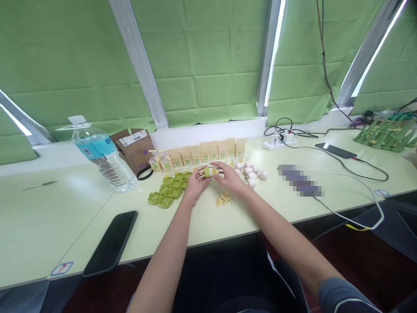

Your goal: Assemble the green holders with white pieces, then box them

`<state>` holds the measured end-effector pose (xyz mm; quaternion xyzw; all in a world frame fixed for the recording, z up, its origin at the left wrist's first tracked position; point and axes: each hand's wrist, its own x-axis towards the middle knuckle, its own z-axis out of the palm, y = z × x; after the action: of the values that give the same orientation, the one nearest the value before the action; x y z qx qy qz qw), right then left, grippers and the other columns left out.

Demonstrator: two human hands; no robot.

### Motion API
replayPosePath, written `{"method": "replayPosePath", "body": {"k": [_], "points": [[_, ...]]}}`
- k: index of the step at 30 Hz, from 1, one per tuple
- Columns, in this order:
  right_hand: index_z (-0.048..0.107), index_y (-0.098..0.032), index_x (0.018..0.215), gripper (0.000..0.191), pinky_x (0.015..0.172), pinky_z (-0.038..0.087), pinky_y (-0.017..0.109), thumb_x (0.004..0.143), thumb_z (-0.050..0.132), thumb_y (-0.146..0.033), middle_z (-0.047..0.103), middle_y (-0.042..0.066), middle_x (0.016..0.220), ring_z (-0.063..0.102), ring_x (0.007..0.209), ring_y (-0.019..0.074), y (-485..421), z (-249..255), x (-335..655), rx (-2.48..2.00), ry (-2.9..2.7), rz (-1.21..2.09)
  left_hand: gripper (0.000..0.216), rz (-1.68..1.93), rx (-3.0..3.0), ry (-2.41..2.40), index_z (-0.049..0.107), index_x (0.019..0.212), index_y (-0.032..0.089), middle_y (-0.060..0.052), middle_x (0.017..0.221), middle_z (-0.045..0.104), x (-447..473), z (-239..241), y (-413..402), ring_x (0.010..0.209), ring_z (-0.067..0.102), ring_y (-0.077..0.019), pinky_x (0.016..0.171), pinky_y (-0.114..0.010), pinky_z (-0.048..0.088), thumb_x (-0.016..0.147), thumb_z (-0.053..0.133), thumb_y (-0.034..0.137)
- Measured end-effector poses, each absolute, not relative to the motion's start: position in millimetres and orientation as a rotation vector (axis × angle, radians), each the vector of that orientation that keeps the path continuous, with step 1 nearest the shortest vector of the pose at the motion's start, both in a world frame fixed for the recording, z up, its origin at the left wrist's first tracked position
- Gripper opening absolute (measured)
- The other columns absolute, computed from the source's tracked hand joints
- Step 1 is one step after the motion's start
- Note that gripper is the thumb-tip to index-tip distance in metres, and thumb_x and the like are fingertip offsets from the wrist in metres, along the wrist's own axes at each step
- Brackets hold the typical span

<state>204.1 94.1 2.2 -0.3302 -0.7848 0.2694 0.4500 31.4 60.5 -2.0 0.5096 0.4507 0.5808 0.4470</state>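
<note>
My left hand (195, 184) and my right hand (228, 176) meet over the pale green table (39, 217), both closed on one small green case (208, 172) held between the fingertips. Just left of the hands lie several green cases (166, 191) in a cluster. A small pile of yellow rubber bands (223, 199) lies in front of the right hand. Behind the hands stands a row of small beige boxes (198, 154), and several pink and white pieces (252, 174) lie to the right.
A water bottle (104, 158) and a brown cardboard box (133, 148) stand at the back left. One black phone (110, 242) lies near the front edge, another phone (335, 150) at the back right by a power strip (280, 141) with cables. Green racks (386, 132) sit far right.
</note>
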Motion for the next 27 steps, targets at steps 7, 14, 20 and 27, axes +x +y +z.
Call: {"method": "replayPosePath", "body": {"k": [7, 14, 20, 27], "points": [[0.058, -0.026, 0.133, 0.044, 0.101, 0.055, 0.043, 0.09, 0.062, -0.022, 0.06, 0.009, 0.138, 0.063, 0.117, 0.0222, 97.6, -2.0, 203.6, -0.799, -1.916, 0.693, 0.065, 1.419, 1.263, 1.058, 0.063, 0.134, 0.023, -0.01, 0.125, 0.068, 30.3, -3.7, 61.2, 0.112, 0.066, -0.021, 0.106, -0.041, 0.049, 0.071, 0.081, 0.023], [0.059, -0.026, 0.132, 0.042, 0.101, 0.055, 0.043, 0.09, 0.063, -0.023, 0.061, 0.008, 0.137, 0.062, 0.12, 0.0223, 96.8, -2.0, 203.6, -0.78, -1.921, 0.683, 0.047, 1.398, 1.172, 0.935, 0.066, 0.129, 0.024, -0.008, 0.116, 0.071, 29.5, -4.0, 62.1, 0.107, 0.068, -0.0183, 0.107, -0.042, 0.05, 0.084, 0.074, 0.035], [0.06, -0.025, 0.133, 0.044, 0.101, 0.055, 0.043, 0.09, 0.064, -0.022, 0.062, 0.009, 0.137, 0.063, 0.117, 0.022, 96.4, -2.2, 203.4, -0.773, -1.923, 0.706, 0.054, 1.44, 1.136, 0.979, 0.064, 0.115, 0.018, -0.006, 0.093, 0.073, 27.7, -8.4, 64.4, 0.093, 0.07, -0.0177, 0.104, -0.045, 0.052, 0.073, 0.085, 0.044], [0.064, -0.026, 0.132, 0.046, 0.109, 0.05, 0.048, 0.087, 0.068, -0.018, 0.064, 0.009, 0.138, 0.06, 0.128, 0.0262, 99.2, -2.0, 197.4, -0.841, -1.937, 0.633, 0.051, 1.47, 1.172, 1.02, 0.061, 0.093, 0.016, -0.006, 0.089, 0.071, 25.0, -17.8, 70.6, 0.087, 0.07, -0.0169, 0.101, -0.046, 0.053, 0.067, 0.087, 0.051]]}}
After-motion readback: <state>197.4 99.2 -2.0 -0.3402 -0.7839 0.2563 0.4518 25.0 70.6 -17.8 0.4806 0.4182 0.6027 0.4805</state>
